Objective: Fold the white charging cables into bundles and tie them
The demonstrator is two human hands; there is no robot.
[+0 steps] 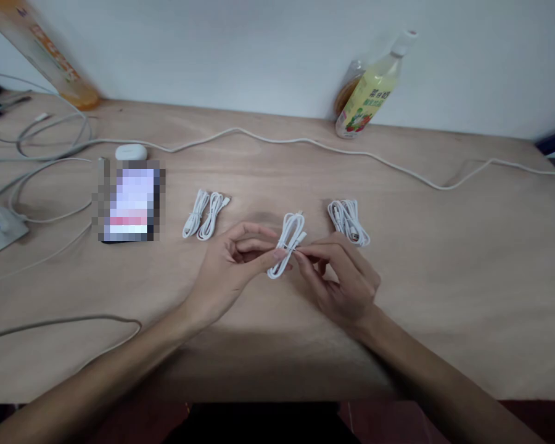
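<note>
A white charging cable, coiled into a narrow bundle, is held above the table in front of me. My left hand is closed on it, the thumb pressed across the lower part of the coil. At the bundle's waist, my right hand pinches what looks like the end of a thin tie; the fingertips partly hide it. Two similar coiled white cables lie side by side to the left, beyond my left hand. Another coiled white cable bundle rests just past my right hand.
A phone, blurred out, lies at left near a white earbud case. A long white cord crosses the back. A yellow-labelled bottle and an orange drink bottle stand by the wall. A power strip sits far left.
</note>
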